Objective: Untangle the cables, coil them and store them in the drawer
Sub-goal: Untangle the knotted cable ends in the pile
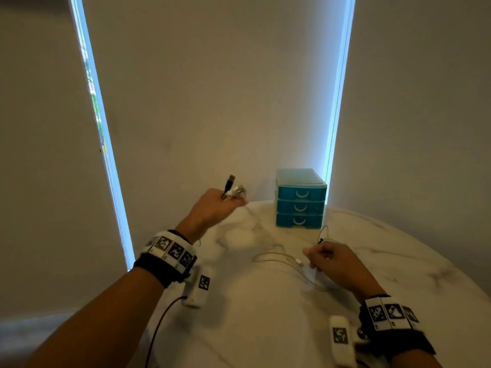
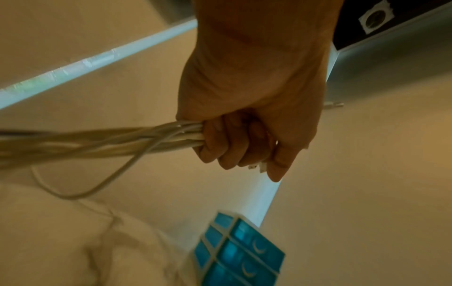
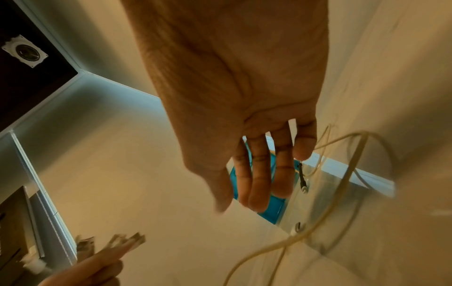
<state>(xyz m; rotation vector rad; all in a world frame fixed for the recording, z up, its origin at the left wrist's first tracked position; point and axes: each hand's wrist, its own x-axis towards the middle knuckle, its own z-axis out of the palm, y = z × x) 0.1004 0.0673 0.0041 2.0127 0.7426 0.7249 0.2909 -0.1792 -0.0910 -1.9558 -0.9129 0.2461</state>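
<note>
Now left hand (image 2: 247, 108) raised, grip fisted round cable bundle (image 2: 102, 141), right hand (image 3: 244, 116) fingers loose, straight, over table cable (image 1: 281, 257)

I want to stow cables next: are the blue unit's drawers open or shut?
Shut. All three fronts of the drawer unit sit flush in the head view, none pulled out.

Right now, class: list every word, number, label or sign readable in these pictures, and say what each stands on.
No readable text anywhere.
Wristbands: black-and-white square code markers, no letters or digits.
Blue drawer unit: no label.
Cable plugs in the left hand: too blurred to show any marking.
</note>
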